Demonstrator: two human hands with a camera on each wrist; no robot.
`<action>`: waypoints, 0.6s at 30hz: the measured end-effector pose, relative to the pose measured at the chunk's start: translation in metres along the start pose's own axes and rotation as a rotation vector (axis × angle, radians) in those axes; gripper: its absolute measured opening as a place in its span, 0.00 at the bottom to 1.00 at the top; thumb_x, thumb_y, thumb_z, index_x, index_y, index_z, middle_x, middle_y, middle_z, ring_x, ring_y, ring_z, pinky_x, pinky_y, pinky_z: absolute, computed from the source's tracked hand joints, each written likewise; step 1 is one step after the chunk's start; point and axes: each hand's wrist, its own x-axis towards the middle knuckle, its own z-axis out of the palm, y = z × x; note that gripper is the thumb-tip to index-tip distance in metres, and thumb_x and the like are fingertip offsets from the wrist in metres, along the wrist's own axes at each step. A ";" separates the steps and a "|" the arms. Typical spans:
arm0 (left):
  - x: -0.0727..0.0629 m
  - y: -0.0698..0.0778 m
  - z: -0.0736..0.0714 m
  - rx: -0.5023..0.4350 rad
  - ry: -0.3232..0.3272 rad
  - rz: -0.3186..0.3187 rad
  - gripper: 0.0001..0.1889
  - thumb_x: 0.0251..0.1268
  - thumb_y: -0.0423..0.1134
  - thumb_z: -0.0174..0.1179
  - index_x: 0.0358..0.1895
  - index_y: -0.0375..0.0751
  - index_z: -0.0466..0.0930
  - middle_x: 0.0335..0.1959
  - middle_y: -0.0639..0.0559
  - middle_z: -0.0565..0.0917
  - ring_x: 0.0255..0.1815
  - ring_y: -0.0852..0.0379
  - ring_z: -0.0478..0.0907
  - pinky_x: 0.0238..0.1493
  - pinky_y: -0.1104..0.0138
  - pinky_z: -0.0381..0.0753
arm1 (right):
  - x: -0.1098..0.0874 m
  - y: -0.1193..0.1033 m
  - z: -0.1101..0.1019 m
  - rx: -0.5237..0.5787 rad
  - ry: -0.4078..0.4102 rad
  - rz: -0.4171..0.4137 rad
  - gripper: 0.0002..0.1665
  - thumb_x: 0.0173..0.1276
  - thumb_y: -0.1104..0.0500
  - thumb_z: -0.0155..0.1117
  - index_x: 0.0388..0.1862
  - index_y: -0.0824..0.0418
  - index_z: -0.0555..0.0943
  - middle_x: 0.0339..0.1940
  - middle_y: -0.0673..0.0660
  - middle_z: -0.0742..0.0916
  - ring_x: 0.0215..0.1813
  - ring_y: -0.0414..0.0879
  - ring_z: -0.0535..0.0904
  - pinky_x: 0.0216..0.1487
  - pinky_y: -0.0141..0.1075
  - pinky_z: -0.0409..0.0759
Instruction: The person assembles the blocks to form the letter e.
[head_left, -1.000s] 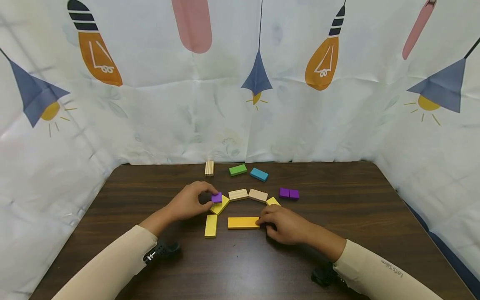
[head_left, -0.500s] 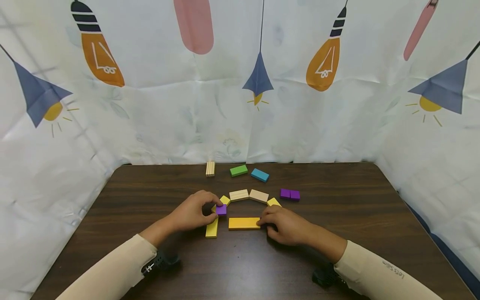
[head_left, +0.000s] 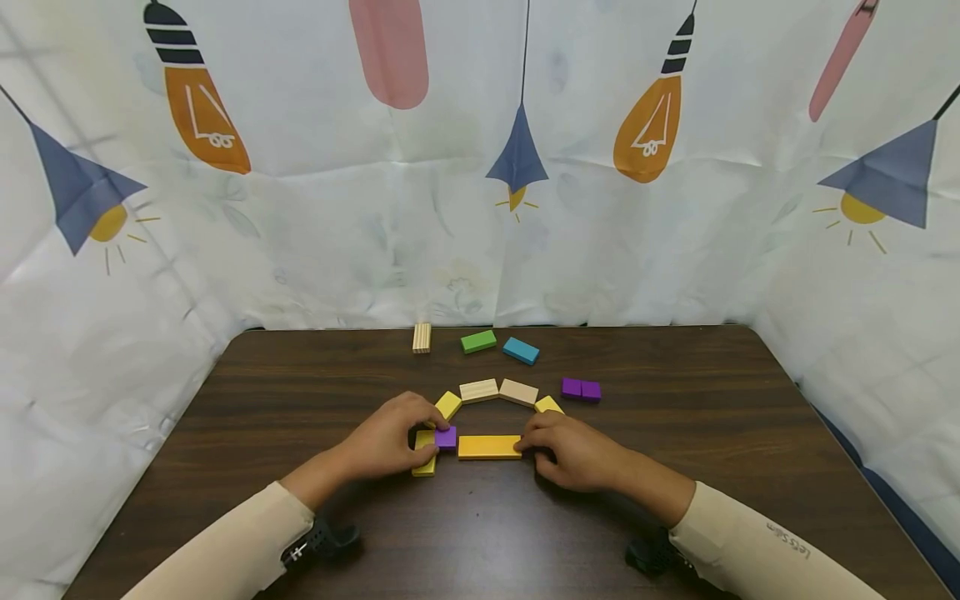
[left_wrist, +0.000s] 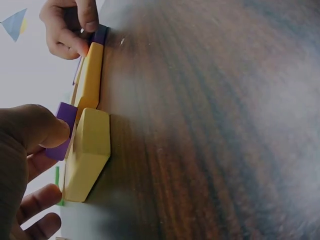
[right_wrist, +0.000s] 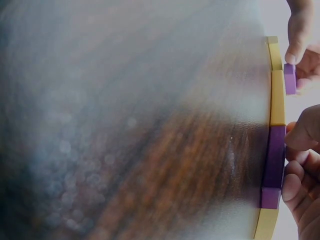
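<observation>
Wht cloth (head_left: 337, 250) w/ bulb prints (head_left: 206, 117) behind tbl (head_left: 675, 383).

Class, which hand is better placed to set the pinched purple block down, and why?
Probably the left hand: it pinches the purple block close to the left end of the orange bar, while the right hand is at the bar's opposite end.

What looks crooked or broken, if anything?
Nothing looks broken or spilled. The blue rectangular block and green rectangular block lie slanted at the back, maybe on purpose. The small purple rectangular block is raised because the left hand pinches it.
</observation>
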 end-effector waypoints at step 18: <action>-0.002 0.003 0.007 0.069 -0.007 0.000 0.12 0.55 0.39 0.75 0.44 0.52 0.89 0.40 0.65 0.85 0.54 0.54 0.72 0.59 0.46 0.67 | 0.000 0.000 0.000 -0.003 -0.002 0.006 0.17 0.69 0.69 0.62 0.52 0.58 0.87 0.49 0.50 0.84 0.51 0.40 0.78 0.54 0.36 0.79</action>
